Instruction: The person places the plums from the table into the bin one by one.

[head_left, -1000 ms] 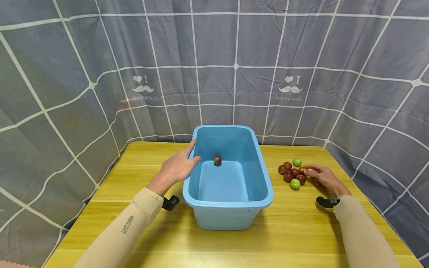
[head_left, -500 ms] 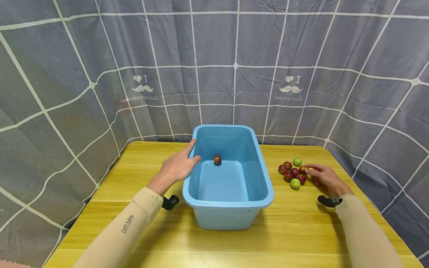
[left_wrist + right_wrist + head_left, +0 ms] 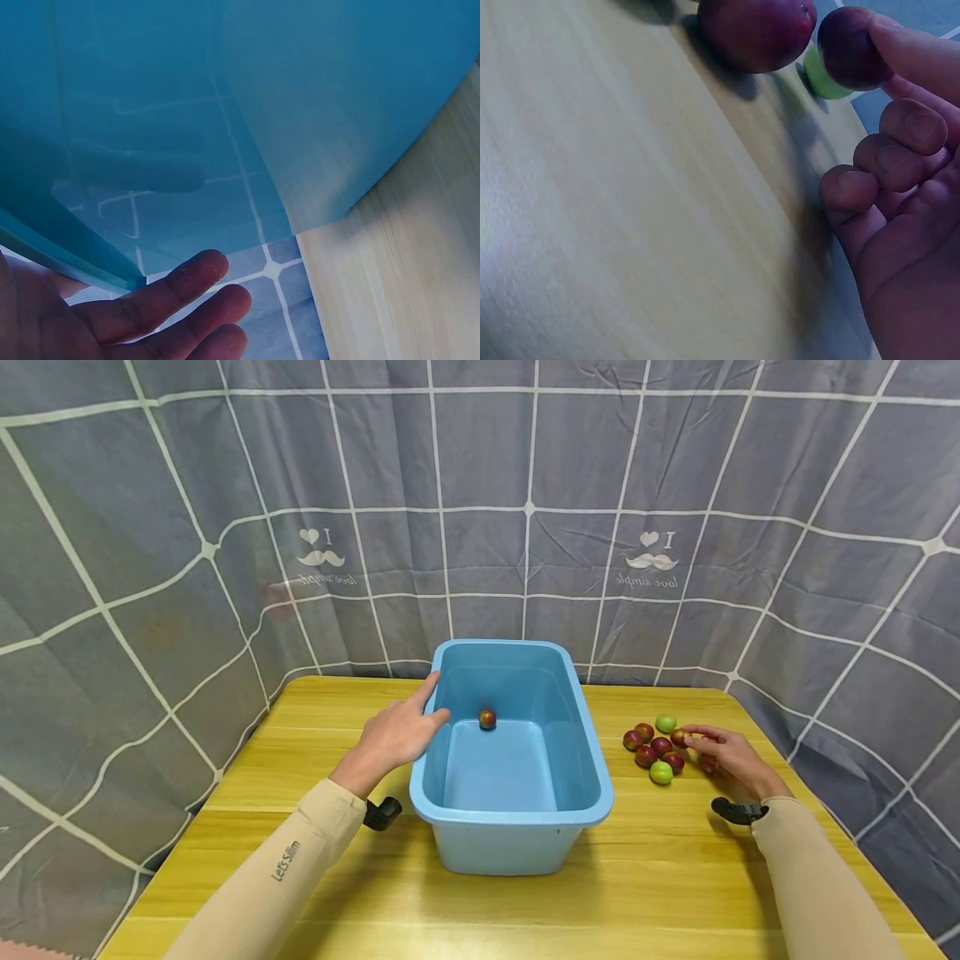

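A blue plastic basin (image 3: 510, 817) stands at the middle of the table in the head view. My left hand (image 3: 396, 735) holds its left rim, thumb over the inside and index finger along the edge. In the left wrist view, the other fingers (image 3: 187, 289) stretch under the rim outside the wall. Inside the basin lies one reddish plum (image 3: 487, 719). At the right, my right hand (image 3: 731, 762) pinches a dark red plum (image 3: 847, 49) between thumb and index finger, its other fingers curled in. That plum is at the right side of a cluster of plums (image 3: 645, 756).
Two green plums, one behind the cluster (image 3: 666, 723) and one in front (image 3: 661, 772), lie with the red ones. The wooden table (image 3: 660, 877) is bounded by a grey checked curtain (image 3: 480, 552) at the back and sides.
My right hand and the plum it pinches have shifted slightly to the right, a little away from the cluster. The left hand and basin stay where they were.
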`<state>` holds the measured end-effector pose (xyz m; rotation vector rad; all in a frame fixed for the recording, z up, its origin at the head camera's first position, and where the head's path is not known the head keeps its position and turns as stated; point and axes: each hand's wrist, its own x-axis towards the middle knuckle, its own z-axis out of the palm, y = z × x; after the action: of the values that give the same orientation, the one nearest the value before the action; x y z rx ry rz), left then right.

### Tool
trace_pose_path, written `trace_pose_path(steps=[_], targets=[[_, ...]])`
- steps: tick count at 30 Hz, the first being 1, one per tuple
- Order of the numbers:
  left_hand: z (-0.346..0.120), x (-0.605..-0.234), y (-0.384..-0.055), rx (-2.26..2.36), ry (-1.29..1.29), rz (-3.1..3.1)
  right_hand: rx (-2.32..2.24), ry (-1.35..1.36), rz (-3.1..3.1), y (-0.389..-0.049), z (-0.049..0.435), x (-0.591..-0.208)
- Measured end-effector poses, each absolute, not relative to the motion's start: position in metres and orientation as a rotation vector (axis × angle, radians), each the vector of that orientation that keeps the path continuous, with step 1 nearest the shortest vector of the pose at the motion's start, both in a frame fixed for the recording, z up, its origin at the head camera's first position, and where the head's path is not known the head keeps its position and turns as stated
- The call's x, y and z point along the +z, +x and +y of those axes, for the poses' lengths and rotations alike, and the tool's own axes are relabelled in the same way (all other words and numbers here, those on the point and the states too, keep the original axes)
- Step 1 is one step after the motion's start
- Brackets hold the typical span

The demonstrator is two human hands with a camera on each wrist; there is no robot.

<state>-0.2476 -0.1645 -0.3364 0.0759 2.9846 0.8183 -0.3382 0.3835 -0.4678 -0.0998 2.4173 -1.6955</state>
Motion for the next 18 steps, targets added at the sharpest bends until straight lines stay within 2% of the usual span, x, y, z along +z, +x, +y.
trace_pose_path(steps=[18], targets=[[-0.163, -0.337, -0.248, 0.821, 0.072, 2.984, -1.557, -0.260, 2.659, -0.344, 0.375, -0.443]])
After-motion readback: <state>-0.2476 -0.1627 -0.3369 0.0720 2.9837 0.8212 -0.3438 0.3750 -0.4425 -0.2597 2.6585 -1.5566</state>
